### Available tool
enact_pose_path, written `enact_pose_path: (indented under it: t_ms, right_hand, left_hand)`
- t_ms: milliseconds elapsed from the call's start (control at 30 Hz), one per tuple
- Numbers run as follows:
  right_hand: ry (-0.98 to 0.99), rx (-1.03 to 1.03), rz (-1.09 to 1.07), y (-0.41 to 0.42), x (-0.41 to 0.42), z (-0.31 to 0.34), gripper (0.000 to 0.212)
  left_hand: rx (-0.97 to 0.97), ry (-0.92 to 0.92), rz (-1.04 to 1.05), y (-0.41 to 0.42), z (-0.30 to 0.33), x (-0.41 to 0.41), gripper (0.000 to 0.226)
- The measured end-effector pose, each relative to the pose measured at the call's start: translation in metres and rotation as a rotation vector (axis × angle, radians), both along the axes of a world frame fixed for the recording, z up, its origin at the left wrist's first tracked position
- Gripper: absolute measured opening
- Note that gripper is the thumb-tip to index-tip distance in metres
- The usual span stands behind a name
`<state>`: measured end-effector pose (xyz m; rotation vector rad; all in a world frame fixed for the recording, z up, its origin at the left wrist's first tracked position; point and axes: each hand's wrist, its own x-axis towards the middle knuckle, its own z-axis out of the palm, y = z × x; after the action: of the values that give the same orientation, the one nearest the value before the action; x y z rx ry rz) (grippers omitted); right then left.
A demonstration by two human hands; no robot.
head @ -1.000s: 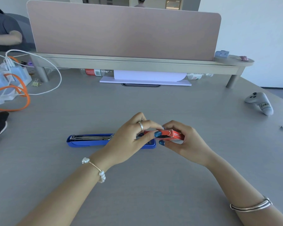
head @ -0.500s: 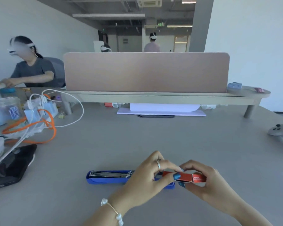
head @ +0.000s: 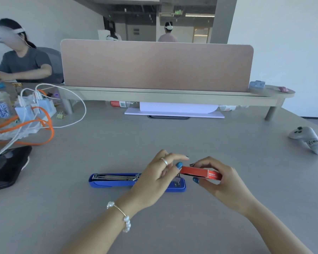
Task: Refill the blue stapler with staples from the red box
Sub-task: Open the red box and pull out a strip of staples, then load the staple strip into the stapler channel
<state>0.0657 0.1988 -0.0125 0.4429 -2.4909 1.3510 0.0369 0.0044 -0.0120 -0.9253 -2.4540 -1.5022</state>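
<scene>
The blue stapler (head: 114,181) lies flat on the grey table, opened out, with its metal staple channel facing up at the left. My right hand (head: 222,184) holds the small red box (head: 200,172) just above the stapler's right end, thumb below and fingers on top. My left hand (head: 158,177) hovers over the stapler's middle and hides it. Its fingers are spread, with the thumb tip at the box's open left end. I cannot tell whether it pinches any staples.
A white controller (head: 307,139) lies at the right. Orange and white cables (head: 35,125) and a black phone (head: 6,167) crowd the left. A raised shelf (head: 163,96) with a pink divider (head: 156,65) crosses the back. A person (head: 20,59) sits far left.
The camera tilted up, so the hands sit lower in view. My left hand let go of the box end and spread its fingers. My right hand drew the box slightly right.
</scene>
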Motion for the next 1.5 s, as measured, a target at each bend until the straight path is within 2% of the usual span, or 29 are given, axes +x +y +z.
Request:
enact_pose_path:
  t_ms: [167,333,467,533,633,733,867,1033,1267,1367,1500]
  right_hand:
    - [0.002,0.032,-0.026,0.002,-0.002,-0.004,0.034]
    - [0.014,0.035,-0.105,0.004,-0.006,-0.009,0.03]
    - [0.05,0.158,-0.292,0.013,-0.013,-0.017,0.029]
    - [-0.012,0.213,-0.292,0.017,-0.015,-0.019,0.03]
    - [-0.154,0.322,-0.22,0.015,-0.013,-0.02,0.044]
    - [-0.11,0.385,-0.193,0.009,-0.01,-0.016,0.056]
    - [0.097,0.185,-0.057,-0.005,-0.005,-0.009,0.048]
    - [0.081,0.102,0.052,-0.016,-0.004,-0.009,0.043]
    - [0.016,0.03,0.135,-0.017,-0.001,-0.006,0.031]
    - [0.018,0.002,0.14,-0.019,0.0,-0.007,0.021]
    - [0.059,-0.002,0.095,-0.022,0.002,-0.009,0.018]
  left_hand:
    - [-0.008,-0.032,0.027,-0.002,-0.007,-0.002,0.035]
    - [-0.038,-0.058,0.065,-0.002,-0.01,-0.007,0.032]
    - [0.016,-0.089,0.07,-0.003,-0.009,-0.009,0.028]
    - [0.029,-0.092,0.081,-0.002,-0.009,-0.01,0.023]
    - [0.079,-0.132,0.097,-0.001,-0.012,-0.014,0.018]
    - [0.13,-0.213,0.086,0.001,-0.013,-0.015,0.015]
    - [0.137,-0.264,0.042,0.004,-0.009,-0.013,0.027]
    - [0.081,-0.243,-0.034,0.005,-0.005,-0.009,0.035]
    - [-0.033,-0.335,-0.157,-0.002,0.004,-0.009,0.043]
    - [-0.089,-0.359,-0.19,-0.006,0.007,-0.01,0.039]
    - [-0.107,-0.382,-0.215,-0.008,0.011,-0.008,0.033]
